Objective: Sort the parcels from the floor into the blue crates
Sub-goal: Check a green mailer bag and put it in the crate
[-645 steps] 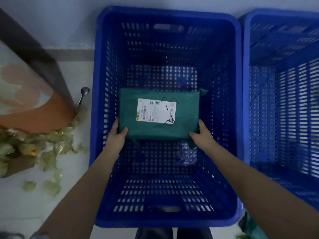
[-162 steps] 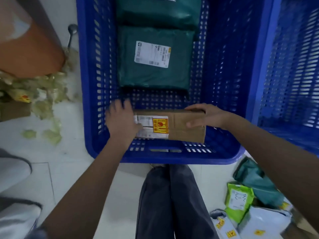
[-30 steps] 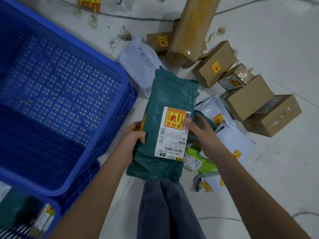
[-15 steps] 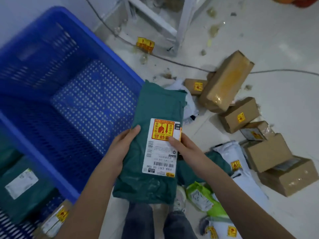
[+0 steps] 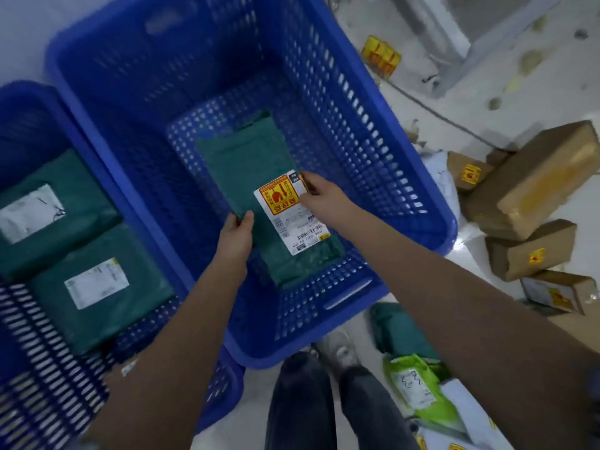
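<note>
On the pale tiled floor (image 5: 448, 92), speckled with scraps and crossed by a thin dark cable (image 5: 431, 108), two blue perforated crates stand side by side. The larger-looking crate in the middle (image 5: 431, 203) has slotted walls and a hole-punched bottom. The crate to its left (image 5: 19, 404) already contains two green mailer bags with white labels, one toward the wall (image 5: 55, 216) and one nearer the person (image 5: 97, 290), lying just beside each other.

At the right, a pile of parcels lies on the floor: a long brown taped carton (image 5: 539, 180), smaller cardboard boxes with yellow-red stickers (image 5: 529, 251), a lime-green bag (image 5: 418, 388), a dark green bag (image 5: 399, 329) and white mailers (image 5: 467, 414). The person's dark trouser legs (image 5: 302, 407) and a shoe (image 5: 337, 349) show at the bottom edge.

Inside the middle crate, a green mailer bag (image 5: 256, 157) with a white shipping label and orange-red fragile sticker (image 5: 289, 209) is held low over the bottom; whether it touches the bottom cannot be told. The left hand (image 5: 235, 237) grips its near left edge, thumb on top. The right hand (image 5: 319, 194) pinches its right edge beside the label.
</note>
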